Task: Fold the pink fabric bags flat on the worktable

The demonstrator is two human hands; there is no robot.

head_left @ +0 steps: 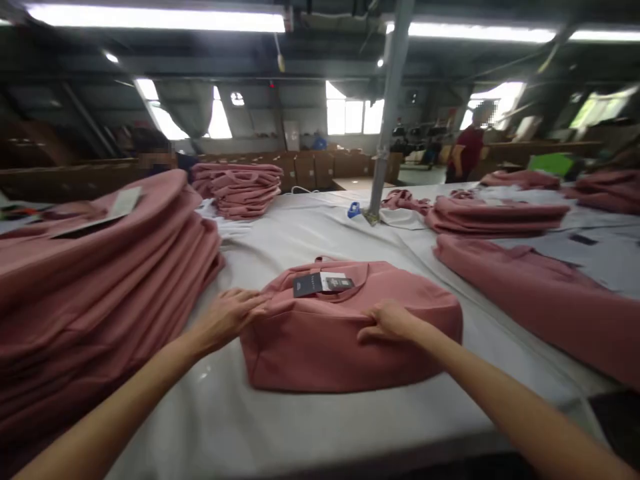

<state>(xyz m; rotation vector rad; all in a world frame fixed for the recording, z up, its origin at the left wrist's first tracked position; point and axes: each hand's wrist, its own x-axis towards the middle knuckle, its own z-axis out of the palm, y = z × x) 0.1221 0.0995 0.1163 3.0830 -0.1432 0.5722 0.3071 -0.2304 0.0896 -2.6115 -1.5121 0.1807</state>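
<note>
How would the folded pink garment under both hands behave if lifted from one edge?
The folded pink garment would probably sag and unfold: it is soft cloth with rounded folds. It looks light. Pushed, it likely drags on the white table cover rather than slides.

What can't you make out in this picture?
- Print on the tags atop the folded garment: too small, head view.
- Fingertips of the right hand: curled under into the fabric.
- Big pink stack at left: cut off by the frame edge.
- Blue item by the pole: too far to identify.
</note>
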